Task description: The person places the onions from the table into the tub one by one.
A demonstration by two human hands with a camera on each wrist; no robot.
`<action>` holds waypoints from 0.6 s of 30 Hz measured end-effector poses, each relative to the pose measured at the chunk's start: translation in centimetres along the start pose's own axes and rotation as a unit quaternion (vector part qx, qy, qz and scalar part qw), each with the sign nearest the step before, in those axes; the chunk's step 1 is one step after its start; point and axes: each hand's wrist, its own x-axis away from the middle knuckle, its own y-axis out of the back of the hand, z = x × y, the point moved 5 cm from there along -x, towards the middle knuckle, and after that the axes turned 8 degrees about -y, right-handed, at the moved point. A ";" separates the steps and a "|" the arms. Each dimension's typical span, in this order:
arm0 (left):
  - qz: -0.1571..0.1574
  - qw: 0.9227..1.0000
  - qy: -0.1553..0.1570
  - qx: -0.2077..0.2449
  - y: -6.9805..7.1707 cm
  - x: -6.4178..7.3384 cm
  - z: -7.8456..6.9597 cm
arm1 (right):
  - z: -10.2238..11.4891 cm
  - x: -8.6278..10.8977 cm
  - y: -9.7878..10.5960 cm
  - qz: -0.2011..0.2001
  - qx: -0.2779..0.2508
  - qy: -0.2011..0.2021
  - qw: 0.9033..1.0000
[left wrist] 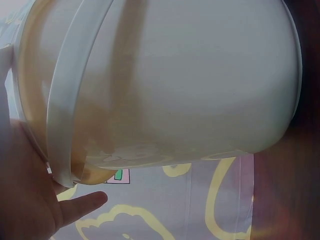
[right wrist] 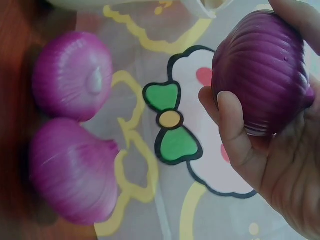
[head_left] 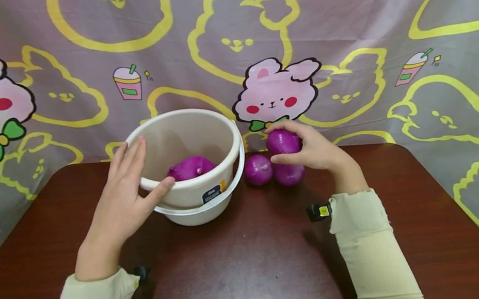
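A white bucket (head_left: 181,196) stands on the table, left of centre, with purple onion (head_left: 191,168) showing inside it. My left hand (head_left: 119,205) rests at the bucket's left rim, its fingers spread and fairly straight and the thumb along the front edge. In my right hand (head_left: 319,151) a purple onion (right wrist: 262,70) is gripped between thumb and fingers, up off the table. Below and beside it sit two more onions: one (head_left: 259,170) close to the bucket, the other (head_left: 290,175) under the held one and partly hidden by it in the head view.
The bucket's white handle (head_left: 239,173) hangs down around its front right side. Behind the dark brown table (head_left: 248,263) hangs a grey curtain (head_left: 188,63) printed with yellow outlines and rabbit faces. A small black wrist camera (head_left: 318,211) sits by the right sleeve.
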 end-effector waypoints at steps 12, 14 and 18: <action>-0.005 1.000 -0.004 0.001 0.0 0.0 -0.1 | 2.1 -0.6 -0.3 -0.007 0.016 0.003 1.000; -0.005 1.000 -0.004 0.001 0.0 0.0 -0.1 | 2.4 -0.7 -0.4 -0.007 0.012 0.012 1.000; -0.003 1.000 -0.004 0.001 0.1 0.0 -0.1 | 3.1 -1.0 -0.5 -0.007 0.001 0.033 0.999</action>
